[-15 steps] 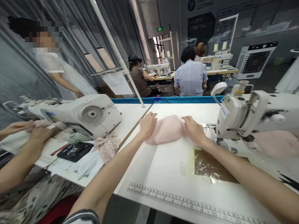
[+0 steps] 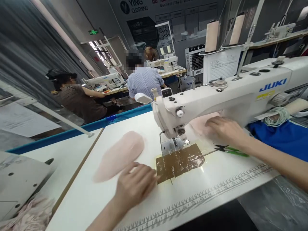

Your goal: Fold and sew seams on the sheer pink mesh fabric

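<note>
My left hand [image 2: 137, 184] is over the white table in front of the sewing machine [image 2: 216, 93]. Its fingers are curled in, with nothing visible in them. Just beyond it a pale pink oval fabric piece [image 2: 122, 154] lies flat, apart from the fingers. Under the machine's arm, my right hand [image 2: 223, 130] has its bent fingers on a second pink fabric piece [image 2: 203, 123], gripping its near edge; motion blurs the fingertips. Between the hands, a brown taped patch [image 2: 180, 162] covers the table before the needle area.
Green-handled scissors [image 2: 234, 151] lie below my right wrist. A printed ruler [image 2: 192, 197] runs along the front edge. Blue cloth [image 2: 279, 136] and a coil of pale cord [image 2: 276, 116] are at the right. Two people sit at machines beyond; another machine [image 2: 21, 179] stands left.
The view has swung right. Both hands have left the first pink piece, now lying flat on the table. My right hand has moved to the second piece, under the machine's arm.
</note>
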Tool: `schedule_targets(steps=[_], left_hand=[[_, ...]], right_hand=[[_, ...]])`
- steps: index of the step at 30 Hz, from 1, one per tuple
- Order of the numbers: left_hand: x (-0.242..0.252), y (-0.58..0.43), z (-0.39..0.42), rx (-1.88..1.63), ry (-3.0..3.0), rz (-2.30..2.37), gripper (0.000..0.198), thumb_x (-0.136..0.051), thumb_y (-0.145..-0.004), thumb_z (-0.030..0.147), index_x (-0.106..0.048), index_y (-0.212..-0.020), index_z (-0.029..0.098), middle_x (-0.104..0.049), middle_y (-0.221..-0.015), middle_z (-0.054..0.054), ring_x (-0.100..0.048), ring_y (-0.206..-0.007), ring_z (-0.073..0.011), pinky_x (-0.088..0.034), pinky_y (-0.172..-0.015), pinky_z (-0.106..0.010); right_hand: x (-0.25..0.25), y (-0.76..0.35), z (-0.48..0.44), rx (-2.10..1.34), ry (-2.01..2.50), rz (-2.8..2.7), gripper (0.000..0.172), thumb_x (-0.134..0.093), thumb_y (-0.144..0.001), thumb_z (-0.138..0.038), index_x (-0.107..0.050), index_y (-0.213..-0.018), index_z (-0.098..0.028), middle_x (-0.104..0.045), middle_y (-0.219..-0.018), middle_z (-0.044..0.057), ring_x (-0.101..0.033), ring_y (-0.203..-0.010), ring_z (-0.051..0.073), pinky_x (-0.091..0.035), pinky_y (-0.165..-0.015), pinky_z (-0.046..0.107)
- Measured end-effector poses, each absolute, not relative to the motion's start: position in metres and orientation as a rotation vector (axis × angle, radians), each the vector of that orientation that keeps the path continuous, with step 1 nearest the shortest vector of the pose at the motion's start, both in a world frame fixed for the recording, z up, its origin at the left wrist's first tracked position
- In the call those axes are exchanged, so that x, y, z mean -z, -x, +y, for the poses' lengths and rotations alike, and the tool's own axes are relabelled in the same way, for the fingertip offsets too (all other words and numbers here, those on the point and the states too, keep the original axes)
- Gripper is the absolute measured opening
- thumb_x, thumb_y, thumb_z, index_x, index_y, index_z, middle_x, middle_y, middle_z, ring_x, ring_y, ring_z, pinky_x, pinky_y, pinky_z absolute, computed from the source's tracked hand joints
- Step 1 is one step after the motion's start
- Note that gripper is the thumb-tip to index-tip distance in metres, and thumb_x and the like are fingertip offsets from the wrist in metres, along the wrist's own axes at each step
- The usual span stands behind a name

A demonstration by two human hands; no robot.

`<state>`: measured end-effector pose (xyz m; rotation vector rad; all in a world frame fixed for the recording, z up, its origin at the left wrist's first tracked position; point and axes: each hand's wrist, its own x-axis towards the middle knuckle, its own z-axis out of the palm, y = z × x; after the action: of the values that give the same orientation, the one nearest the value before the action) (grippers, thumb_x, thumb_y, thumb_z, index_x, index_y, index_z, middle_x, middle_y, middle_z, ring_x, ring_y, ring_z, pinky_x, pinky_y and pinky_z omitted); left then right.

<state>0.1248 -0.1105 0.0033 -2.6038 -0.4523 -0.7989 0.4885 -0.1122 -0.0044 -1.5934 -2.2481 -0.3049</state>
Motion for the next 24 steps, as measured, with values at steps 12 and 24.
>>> schedule_targets(steps=[12, 24], left_hand=[[0.008, -0.301, -0.092, 0.566, 2.988, -0.479, 0.029, -0.039, -0.098, 0.032, -0.057, -0.113, 0.014, -0.061, -0.117, -0.008, -0.056, -0.110, -0.0215, -0.047, -0.091, -0.036], [0.039, -0.354, -0.036, 0.323, 2.894, -0.755, 0.057, -0.046, -0.095, 0.043, -0.033, -0.141, 0.012, -0.024, -0.150, -0.013, -0.020, -0.140, -0.0283, -0.021, -0.116, -0.045]], right_hand=[[0.004, -0.511, -0.065, 0.246, 1.702, -2.031, 0.026, -0.040, -0.093, -0.020, -0.065, -0.095, -0.013, -0.067, -0.084, 0.010, -0.060, -0.071, 0.021, -0.037, -0.058, 0.028], [-0.049, -0.454, -0.199, -0.819, 1.155, -2.558, 0.021, -0.062, -0.075, -0.009, -0.067, -0.064, -0.026, -0.056, -0.050, -0.007, -0.043, -0.045, 0.009, -0.028, -0.047, 0.022]])
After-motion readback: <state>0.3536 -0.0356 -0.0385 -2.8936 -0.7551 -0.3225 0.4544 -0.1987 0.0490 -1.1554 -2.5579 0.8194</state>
